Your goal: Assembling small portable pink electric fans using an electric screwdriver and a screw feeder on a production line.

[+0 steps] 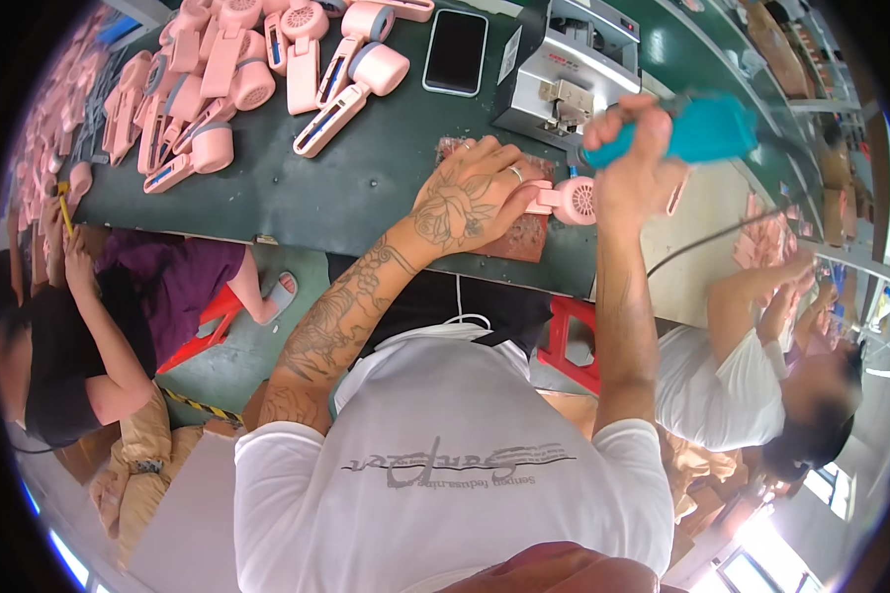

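My left hand (470,198) is closed on a pink handheld fan (576,201), pressing its handle down over a reddish-brown mat (519,240). The fan's round grille end sticks out to the right of my fingers. My right hand (631,148) is wrapped round a teal power screwdriver (707,128), slightly blurred, raised just above and right of the fan. Its tip is hidden, so I cannot tell whether it touches anything. A silver box-shaped machine with a metal mouth (566,99), perhaps a screw feeder, stands just beyond both hands.
Many pink fans (237,74) lie heaped at the back left of the green table (336,203). A dark-screened phone (456,51) lies beside the machine. A black cable (727,232) runs on the right. Co-workers sit at left (79,366) and right (722,385).
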